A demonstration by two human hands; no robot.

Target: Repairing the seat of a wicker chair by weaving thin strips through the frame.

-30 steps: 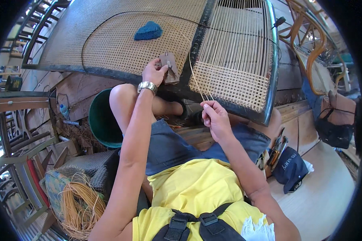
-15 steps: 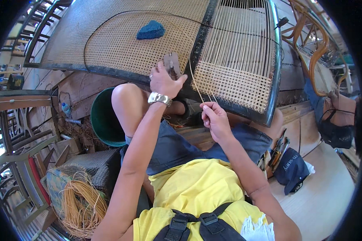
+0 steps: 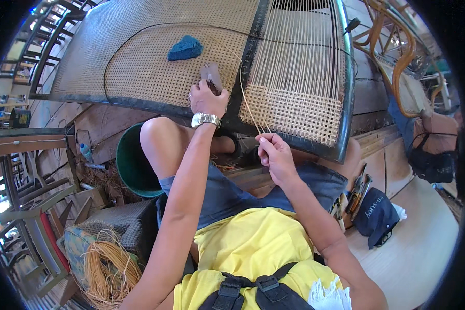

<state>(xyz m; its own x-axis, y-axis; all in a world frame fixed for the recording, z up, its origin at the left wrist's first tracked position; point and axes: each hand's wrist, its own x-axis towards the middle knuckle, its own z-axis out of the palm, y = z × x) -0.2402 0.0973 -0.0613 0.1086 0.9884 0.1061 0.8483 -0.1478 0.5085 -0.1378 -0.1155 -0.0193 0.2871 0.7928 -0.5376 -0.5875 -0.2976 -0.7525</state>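
Observation:
My left hand [image 3: 207, 101] is closed on a flat grey-brown tool [image 3: 211, 75] with a dark part near the fingers; its exact kind is unclear. It rests over the woven cane panel [image 3: 144, 62], close to the dark frame bar [image 3: 246, 64]. My right hand [image 3: 275, 155] pinches thin cane strands [image 3: 249, 107] just off the frame's near edge, and one strand curves up toward the bar. Beyond the bar is a second panel [image 3: 292, 111], woven close to me and strung with parallel strands farther away.
A blue cloth [image 3: 185, 48] and a thin black cable [image 3: 108, 67] lie on the cane. A green bucket [image 3: 134, 165] stands by my left knee. Coiled cane [image 3: 108, 266] sits lower left. Hand tools [image 3: 359, 194] and a dark cap [image 3: 376, 217] lie to my right.
My left hand, spread beside the flat tool before, has closed on it, and the tool has shifted and turned. My right hand keeps its pinch on the strands. The view has shifted slightly.

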